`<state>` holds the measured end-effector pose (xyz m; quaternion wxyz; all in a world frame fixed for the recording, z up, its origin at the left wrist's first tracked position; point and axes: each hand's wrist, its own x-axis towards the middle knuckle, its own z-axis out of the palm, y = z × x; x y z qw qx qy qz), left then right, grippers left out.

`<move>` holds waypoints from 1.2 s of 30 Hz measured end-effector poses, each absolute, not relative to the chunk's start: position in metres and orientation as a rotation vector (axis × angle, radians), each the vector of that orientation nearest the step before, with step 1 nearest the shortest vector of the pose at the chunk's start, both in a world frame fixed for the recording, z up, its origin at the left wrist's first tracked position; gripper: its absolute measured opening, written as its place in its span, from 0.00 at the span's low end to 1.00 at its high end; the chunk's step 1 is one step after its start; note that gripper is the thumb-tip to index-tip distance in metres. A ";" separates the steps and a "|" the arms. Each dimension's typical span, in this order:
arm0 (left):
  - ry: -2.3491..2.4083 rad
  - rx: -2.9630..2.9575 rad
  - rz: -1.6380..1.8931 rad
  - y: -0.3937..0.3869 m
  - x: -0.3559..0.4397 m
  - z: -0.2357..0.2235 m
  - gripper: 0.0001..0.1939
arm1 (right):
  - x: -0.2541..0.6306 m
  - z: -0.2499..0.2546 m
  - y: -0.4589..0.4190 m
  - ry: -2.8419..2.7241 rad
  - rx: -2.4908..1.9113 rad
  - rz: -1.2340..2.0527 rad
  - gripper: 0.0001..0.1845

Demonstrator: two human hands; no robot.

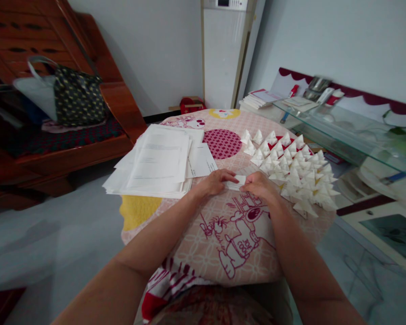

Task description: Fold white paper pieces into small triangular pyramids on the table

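Note:
A small folded strip of white paper lies low over the tablecloth between my hands. My left hand grips its left end, fingertips resting on top. At the right end, my right hand pinches the paper between thumb and fingers. Left of my hands is a stack of printed white sheets, with a loose sheet sticking out toward the middle. To the right stand many small pointed folded-paper pieces, set close together in rows.
The round table wears a pink patterned cloth with cartoon figures. A glass-topped cabinet runs along the right, bearing papers and cups. At left, a wooden bench holds a dark patterned bag.

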<state>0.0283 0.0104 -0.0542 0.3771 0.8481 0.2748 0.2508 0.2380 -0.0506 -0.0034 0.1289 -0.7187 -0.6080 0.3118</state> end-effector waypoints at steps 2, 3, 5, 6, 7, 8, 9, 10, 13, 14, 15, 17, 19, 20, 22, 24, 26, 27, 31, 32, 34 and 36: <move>0.670 2.171 0.703 0.008 0.025 -0.056 0.34 | 0.241 -0.005 -0.051 -1.662 -2.027 1.026 0.11; 0.674 2.169 0.742 0.006 0.024 -0.056 0.34 | 0.243 -0.007 -0.051 -1.587 -1.986 1.092 0.11; 0.752 2.158 0.826 0.000 0.023 -0.055 0.32 | 0.247 -0.008 -0.051 -1.436 -1.918 1.182 0.11; 0.796 2.167 0.834 -0.003 0.024 -0.055 0.30 | 0.248 -0.009 -0.050 -1.379 -1.902 1.196 0.11; 0.839 2.171 0.847 -0.007 0.024 -0.053 0.28 | 0.249 -0.010 -0.050 -1.341 -1.893 1.194 0.12; 0.878 2.173 0.868 -0.009 0.025 -0.052 0.27 | 0.249 -0.011 -0.049 -1.316 -1.892 1.187 0.13; 0.907 2.182 0.881 -0.012 0.026 -0.050 0.25 | 0.249 -0.011 -0.048 -1.298 -1.897 1.179 0.13; 0.928 2.199 0.892 -0.013 0.026 -0.049 0.24 | 0.248 -0.011 -0.048 -1.283 -1.897 1.175 0.13; 0.956 2.270 0.886 -0.016 0.026 -0.047 0.25 | 0.246 -0.011 -0.047 -1.250 -1.866 1.164 0.11; 0.961 2.293 0.877 -0.016 0.026 -0.046 0.26 | 0.246 -0.011 -0.048 -1.248 -1.837 1.164 0.09; 0.965 2.312 0.869 -0.017 0.025 -0.046 0.28 | 0.246 -0.011 -0.048 -1.251 -1.795 1.168 0.08; 0.965 2.342 0.864 -0.018 0.025 -0.047 0.33 | 0.246 -0.010 -0.049 -1.273 -1.684 1.195 0.05; 0.952 2.368 0.875 -0.019 0.025 -0.047 0.36 | 0.246 -0.008 -0.051 -1.315 -1.573 1.246 0.08; 0.942 2.382 0.882 -0.019 0.025 -0.047 0.37 | 0.246 -0.007 -0.052 -1.341 -1.528 1.274 0.10; 0.927 2.409 0.904 -0.021 0.025 -0.044 0.35 | 0.247 -0.004 -0.054 -1.417 -1.458 1.338 0.14; 0.914 2.439 0.919 -0.023 0.025 -0.038 0.28 | 0.248 -0.002 -0.055 -1.497 -1.405 1.387 0.17; 0.881 2.477 0.916 -0.026 0.025 -0.031 0.15 | 0.248 -0.002 -0.055 -1.520 -1.381 1.362 0.20; 0.851 2.495 0.912 -0.028 0.024 -0.028 0.12 | 0.249 -0.003 -0.055 -1.497 -1.393 1.308 0.21; 0.749 2.480 1.001 -0.033 0.023 -0.019 0.11 | 0.251 -0.008 -0.050 -1.411 -1.577 1.015 0.23; 0.729 2.465 1.024 -0.034 0.023 -0.018 0.11 | 0.251 -0.010 -0.049 -1.421 -1.632 0.969 0.23; 0.703 2.428 1.050 -0.034 0.022 -0.019 0.10 | 0.253 -0.013 -0.047 -1.449 -1.717 0.922 0.24; 0.693 2.387 1.059 -0.032 0.022 -0.020 0.10 | 0.254 -0.015 -0.045 -1.467 -1.755 0.884 0.23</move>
